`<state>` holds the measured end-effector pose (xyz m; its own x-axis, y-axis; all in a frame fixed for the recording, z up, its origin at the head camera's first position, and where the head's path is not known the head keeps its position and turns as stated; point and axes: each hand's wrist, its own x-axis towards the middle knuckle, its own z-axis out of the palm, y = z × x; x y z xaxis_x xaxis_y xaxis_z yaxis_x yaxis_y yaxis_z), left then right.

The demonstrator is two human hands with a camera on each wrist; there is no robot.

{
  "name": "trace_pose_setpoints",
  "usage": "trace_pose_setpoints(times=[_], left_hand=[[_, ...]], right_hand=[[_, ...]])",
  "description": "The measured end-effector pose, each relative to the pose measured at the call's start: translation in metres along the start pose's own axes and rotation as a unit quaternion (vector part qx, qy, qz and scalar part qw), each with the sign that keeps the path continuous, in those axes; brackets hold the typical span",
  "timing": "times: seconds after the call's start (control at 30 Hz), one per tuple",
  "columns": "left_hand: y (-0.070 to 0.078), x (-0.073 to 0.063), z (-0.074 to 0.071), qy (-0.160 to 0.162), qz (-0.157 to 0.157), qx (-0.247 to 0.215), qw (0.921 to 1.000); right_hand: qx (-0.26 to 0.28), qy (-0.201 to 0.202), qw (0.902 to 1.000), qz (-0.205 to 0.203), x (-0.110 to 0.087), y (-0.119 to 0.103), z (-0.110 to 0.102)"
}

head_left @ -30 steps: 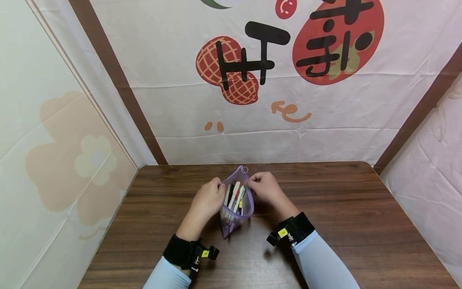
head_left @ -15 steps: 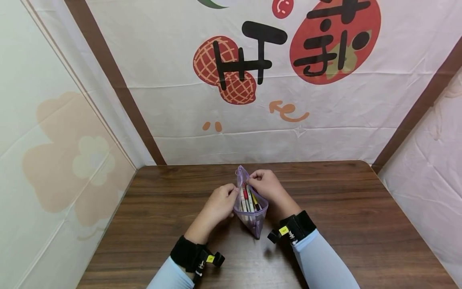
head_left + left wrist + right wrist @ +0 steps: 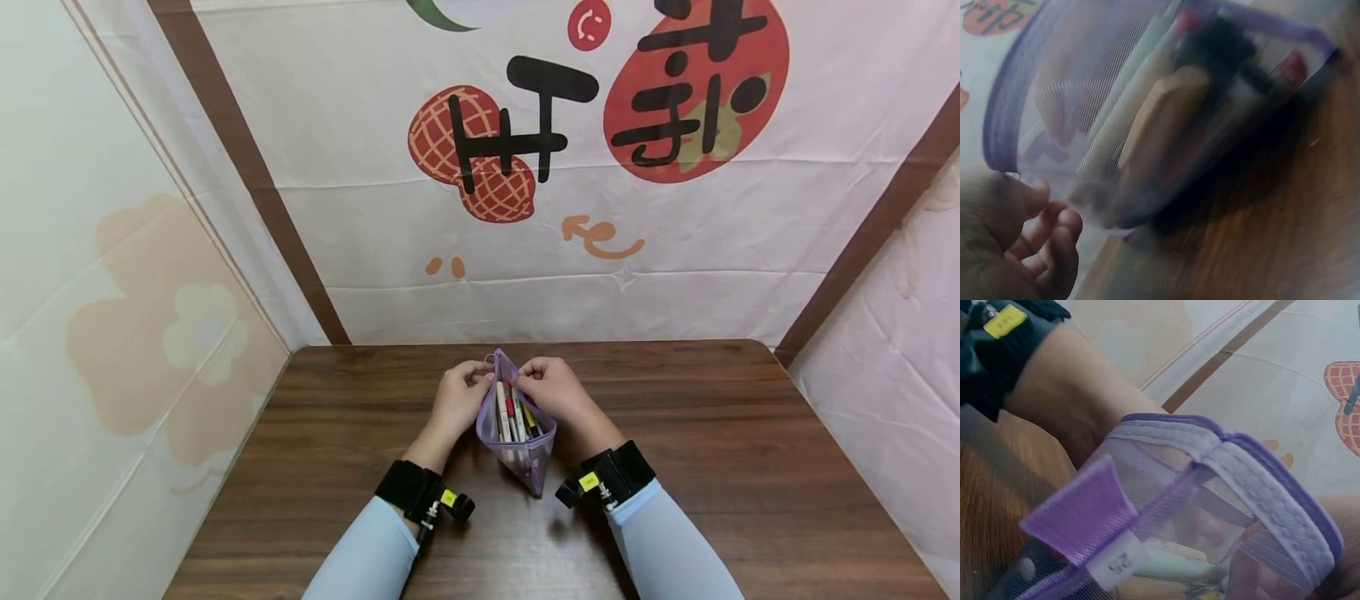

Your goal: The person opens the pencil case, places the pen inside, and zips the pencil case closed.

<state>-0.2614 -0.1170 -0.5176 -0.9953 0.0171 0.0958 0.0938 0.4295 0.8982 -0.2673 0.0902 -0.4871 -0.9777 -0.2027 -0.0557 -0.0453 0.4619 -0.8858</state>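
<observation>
A purple mesh pencil pouch (image 3: 527, 454), unzipped and gaping, stands near the middle of the table, with several pens (image 3: 513, 414) inside. At its far left end, beside the zipper pull ring (image 3: 489, 359), my left hand (image 3: 461, 393) pinches the edge; the left wrist view is blurred there. My right hand (image 3: 553, 388) pinches the opposite rim near the far end. In the right wrist view the pouch's zipper edge (image 3: 1272, 500), purple tab (image 3: 1085, 512) and white label (image 3: 1116, 560) appear close up, and the mesh partly covers fingers.
The brown wooden table (image 3: 697, 467) extends around the pouch on all sides. Behind it hangs a white printed cloth (image 3: 375, 242), with cloth walls at left and right. Each wrist wears a black strap (image 3: 408, 487) with a small camera.
The pouch has turned, its near corner swinging to the right. My left hand has moved right and then farther forward along the left rim to the far end. My right hand has barely moved.
</observation>
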Motion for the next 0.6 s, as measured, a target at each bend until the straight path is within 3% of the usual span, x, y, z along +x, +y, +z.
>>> trace_pose_setpoints(times=[0.13,0.23,0.47,0.6], left_hand=[[-0.006,0.015,-0.001,-0.039,0.023,0.004,0.999],[-0.01,0.025,-0.002,-0.085,0.033,-0.035,0.9952],[-0.013,0.035,0.001,-0.141,-0.01,-0.171,0.975],[-0.015,0.036,0.003,-0.138,-0.028,-0.209,0.9676]], right_hand=[[0.004,-0.009,1.0,0.0,0.001,0.001,0.001],[0.012,-0.021,0.9997,-0.004,0.003,0.002,0.003],[0.029,-0.042,0.9987,-0.005,0.003,-0.001,0.004],[0.01,-0.028,0.9994,-0.017,0.006,-0.005,0.003]])
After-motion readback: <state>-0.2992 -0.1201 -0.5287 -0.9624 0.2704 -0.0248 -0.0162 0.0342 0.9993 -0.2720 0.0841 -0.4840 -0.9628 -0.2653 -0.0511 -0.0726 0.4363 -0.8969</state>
